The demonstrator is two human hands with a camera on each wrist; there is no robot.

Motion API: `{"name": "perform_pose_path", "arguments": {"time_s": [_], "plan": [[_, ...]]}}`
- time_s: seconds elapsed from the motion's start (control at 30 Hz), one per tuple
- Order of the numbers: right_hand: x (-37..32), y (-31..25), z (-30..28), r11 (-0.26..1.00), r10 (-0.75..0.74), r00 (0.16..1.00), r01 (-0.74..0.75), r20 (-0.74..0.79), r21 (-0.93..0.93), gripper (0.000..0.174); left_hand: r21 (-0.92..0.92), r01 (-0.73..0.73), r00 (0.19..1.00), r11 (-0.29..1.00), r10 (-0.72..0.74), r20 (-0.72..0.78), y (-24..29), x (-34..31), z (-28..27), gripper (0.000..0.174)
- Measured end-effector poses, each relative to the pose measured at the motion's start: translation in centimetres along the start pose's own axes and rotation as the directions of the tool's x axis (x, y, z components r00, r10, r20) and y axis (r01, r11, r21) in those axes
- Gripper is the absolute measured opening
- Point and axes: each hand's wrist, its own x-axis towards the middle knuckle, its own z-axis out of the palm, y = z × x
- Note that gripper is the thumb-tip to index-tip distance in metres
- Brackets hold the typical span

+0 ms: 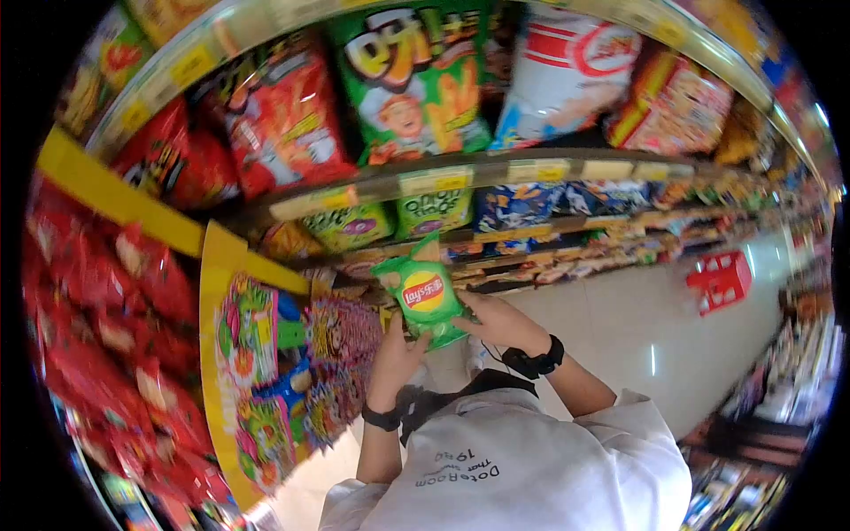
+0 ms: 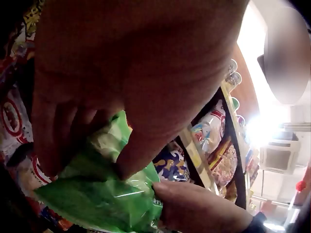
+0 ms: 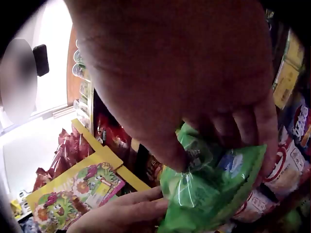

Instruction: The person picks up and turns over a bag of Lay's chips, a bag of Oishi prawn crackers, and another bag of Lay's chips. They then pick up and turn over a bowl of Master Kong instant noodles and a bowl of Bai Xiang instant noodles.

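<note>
A green bag of Lay's potato chips (image 1: pixel 427 294) is held up in front of the body, its yellow and red logo facing the head camera. My left hand (image 1: pixel 397 357) grips its lower left corner, thumb on the front. At the bag's right side my right hand (image 1: pixel 506 322) pinches the edge. In the left wrist view the thumb presses on the crinkled green wrapper (image 2: pixel 112 194), fingers behind it. The right wrist view has the other thumb lying across the chip bag (image 3: pixel 204 189), with the left hand (image 3: pixel 124 213) beside it.
Shelves of snack bags stand ahead, among them a large green bag (image 1: pixel 416 88) and a white bag (image 1: pixel 567 75). On the left, a yellow display panel (image 1: pixel 221 354) holds colourful packets beside red bags (image 1: pixel 115 345). A red basket (image 1: pixel 722 281) stands on the tiled floor (image 1: pixel 611 327) at right.
</note>
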Motion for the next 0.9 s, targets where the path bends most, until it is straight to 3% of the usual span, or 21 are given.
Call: {"name": "perform_pose_path", "arguments": {"time_s": [0.03,0.1,0.13,0.17,0.2,0.27,0.4,0.53,0.63,0.67,0.77,0.8,0.9], "plan": [[0.0,-0.4,0.4,1.000,0.017,1.000,-0.018,-0.022,-0.023,0.055,-0.008,0.028,0.998,1.000,-0.028,0.054,0.7,0.4,-0.9,0.053],[-1.0,-1.2,2.0,0.999,0.046,0.991,-0.049,-0.125,-0.022,0.057,0.176,-0.118,0.993,0.977,0.110,0.051,-1.7,1.2,-1.3,0.052],[-1.6,-0.9,3.3,0.999,0.049,0.980,-0.049,-0.194,0.004,0.057,0.128,-0.122,0.988,0.984,0.109,0.109,-1.4,1.5,-2.0,0.054],[-2.4,-0.4,3.8,0.999,0.049,0.966,-0.045,-0.255,0.023,0.058,0.013,-0.232,0.966,0.973,0.229,0.118,-2.2,2.1,-1.9,0.055],[-3.1,-0.2,4.0,0.996,0.093,0.955,-0.089,-0.281,0.028,0.058,0.054,-0.241,0.962,0.969,0.231,0.146,-2.5,2.5,-1.9,0.056],[-3.8,-0.4,5.1,0.990,0.140,0.950,-0.127,-0.280,0.064,0.058,0.075,-0.227,0.957,0.971,0.208,0.203,-2.1,2.0,-1.8,0.058],[-6.7,-2.1,3.9,0.986,0.167,0.934,-0.159,-0.316,0.051,0.058,0.250,-0.048,0.966,0.967,-0.019,0.256,0.5,0.3,-0.1,0.058],[-10.5,-0.8,3.0,0.971,0.235,0.909,-0.202,-0.344,0.128,0.057,0.093,-0.275,0.930,0.957,0.241,0.278,0.8,0.0,3.0,0.057],[-14.1,2.0,3.0,0.980,0.179,0.875,-0.116,-0.450,0.164,0.055,0.107,-0.266,0.904,0.958,0.209,0.374,1.9,0.4,6.6,0.055],[-15.2,3.5,2.5,0.987,0.131,0.849,-0.061,-0.513,0.151,0.054,0.116,-0.362,0.887,0.925,0.303,0.349,2.2,0.7,8.4,0.051],[-19.5,6.5,0.3,0.969,0.224,0.828,-0.133,-0.515,0.207,0.052,0.118,-0.397,0.847,0.910,0.313,0.430,4.8,0.6,13.4,0.056],[-20.8,7.9,0.0,0.978,0.190,0.786,-0.097,-0.588,0.185,0.052,0.093,-0.384,0.838,0.919,0.304,0.454,6.4,0.4,15.1,0.057],[-24.9,10.9,-0.9,0.956,0.292,0.714,-0.197,-0.637,0.218,0.051,0.068,-0.371,0.803,0.926,0.283,0.524,10.7,-0.5,19.6,0.054]]}}
